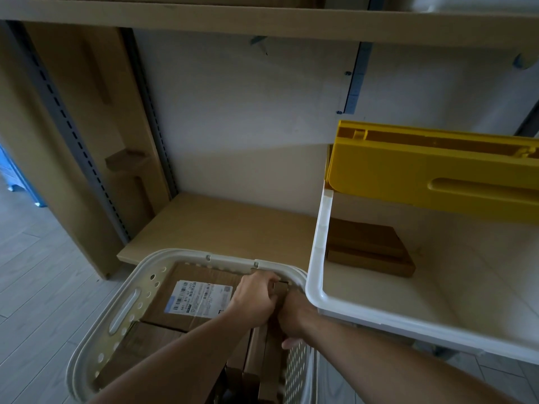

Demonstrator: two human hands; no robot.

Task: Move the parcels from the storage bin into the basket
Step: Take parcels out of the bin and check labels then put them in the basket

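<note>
A storeroom: slotted metal shelving uprights (73,135), wooden shelves (221,225), labelled cardboard parcels (198,298).

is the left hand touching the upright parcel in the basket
Touching. The head view shows the left hand with fingers curled over the top edge of the upright parcel by the basket rim.

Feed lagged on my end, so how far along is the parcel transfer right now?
Mostly done: the basket already holds several parcels, including a labelled box. In hand: both hands, left hand and right hand, grip an upright parcel at the basket's right side. Left: one flat brown parcel in the storage bin.
</note>
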